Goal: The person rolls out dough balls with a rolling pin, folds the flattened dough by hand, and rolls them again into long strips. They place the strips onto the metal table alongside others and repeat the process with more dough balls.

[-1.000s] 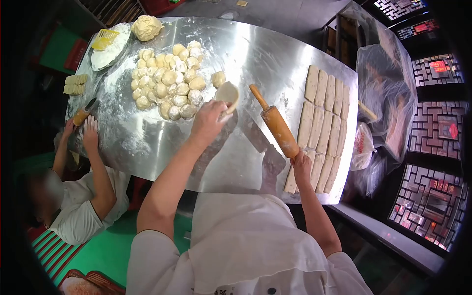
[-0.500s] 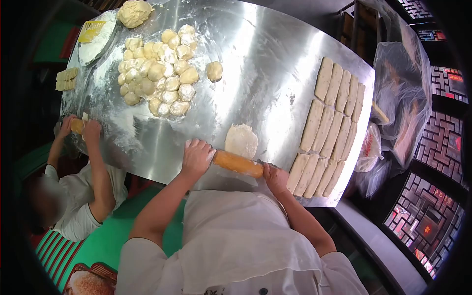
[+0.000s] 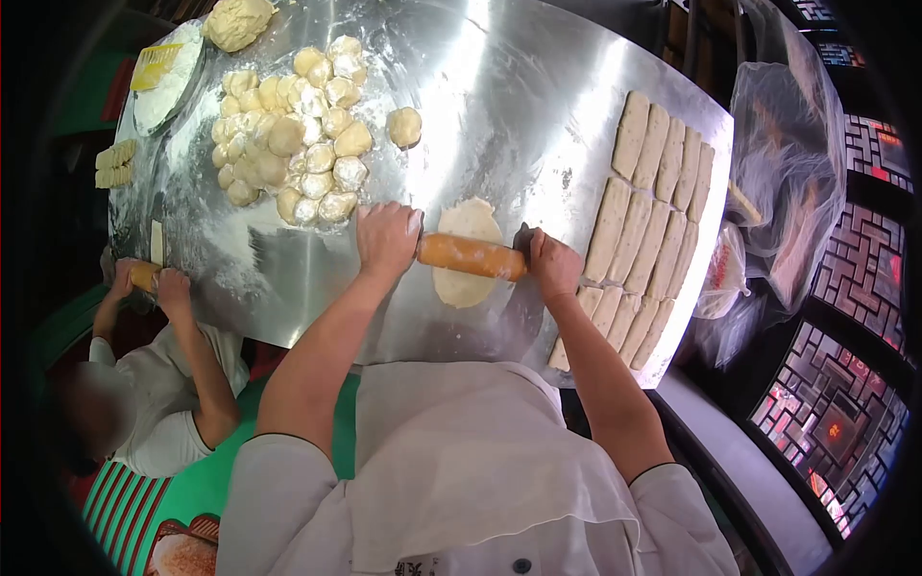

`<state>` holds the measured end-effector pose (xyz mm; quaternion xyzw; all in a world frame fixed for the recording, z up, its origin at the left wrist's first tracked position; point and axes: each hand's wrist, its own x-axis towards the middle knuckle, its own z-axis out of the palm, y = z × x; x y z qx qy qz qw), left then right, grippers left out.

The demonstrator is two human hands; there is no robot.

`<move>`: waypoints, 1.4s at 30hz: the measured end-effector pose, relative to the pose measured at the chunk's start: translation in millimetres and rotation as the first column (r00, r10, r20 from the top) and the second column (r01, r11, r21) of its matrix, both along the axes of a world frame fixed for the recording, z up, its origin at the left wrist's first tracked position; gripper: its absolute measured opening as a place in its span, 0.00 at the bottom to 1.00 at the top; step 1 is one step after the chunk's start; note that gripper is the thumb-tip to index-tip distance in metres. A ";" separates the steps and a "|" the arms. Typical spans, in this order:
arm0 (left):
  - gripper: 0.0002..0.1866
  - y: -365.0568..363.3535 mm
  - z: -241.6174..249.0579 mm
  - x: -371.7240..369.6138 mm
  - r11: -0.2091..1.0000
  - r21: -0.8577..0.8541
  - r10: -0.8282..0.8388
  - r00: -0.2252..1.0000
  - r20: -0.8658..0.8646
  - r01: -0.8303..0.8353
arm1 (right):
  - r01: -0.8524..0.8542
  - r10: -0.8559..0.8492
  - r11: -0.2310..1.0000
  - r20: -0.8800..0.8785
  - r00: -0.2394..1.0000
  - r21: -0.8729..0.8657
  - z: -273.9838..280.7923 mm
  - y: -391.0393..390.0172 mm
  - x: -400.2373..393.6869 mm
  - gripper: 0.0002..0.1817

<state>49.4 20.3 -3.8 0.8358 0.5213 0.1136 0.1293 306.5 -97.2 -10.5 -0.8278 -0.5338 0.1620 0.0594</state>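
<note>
A wooden rolling pin (image 3: 471, 255) lies across the middle of a flat oval of dough (image 3: 465, 290). My left hand (image 3: 388, 238) is closed on the pin's left end, and my right hand (image 3: 554, 261) grips its dark right handle. Dough shows on both the far and near sides of the pin. Beyond my left hand is a floury pile of round dough balls (image 3: 298, 130), with a single ball (image 3: 404, 127) apart to its right. Rows of long filled dough strips (image 3: 634, 230) lie to the right of my right hand.
The steel table (image 3: 538, 106) has its near edge by my apron. At the far left are a flour tray (image 3: 171, 91) and a large dough lump (image 3: 238, 23). A co-worker (image 3: 168, 384) rolls dough at the left edge. Plastic bags (image 3: 783, 182) hang at the right.
Both hands and the rolling pin have moved forward, away from my body, onto the middle of the dough. The dough looks longer towards me. The view has shifted slightly.
</note>
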 end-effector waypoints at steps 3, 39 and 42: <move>0.10 -67.1 15.0 -38.7 0.996 -0.039 -0.080 0.997 -0.023 0.079 | -0.082 0.082 0.996 -0.045 0.996 0.022 -1.2 -67.9 -31.3 0.18; 0.09 -144.6 25.6 -62.0 0.921 -0.324 -0.236 0.971 -0.022 0.217 | -0.214 0.242 0.962 -0.160 0.957 0.172 5.6 -141.7 -39.0 0.14; 0.11 -147.4 24.6 -65.8 0.917 -0.365 -0.132 0.986 0.106 0.162 | -0.201 0.224 0.971 -0.195 0.955 0.131 9.5 -143.3 -37.8 0.15</move>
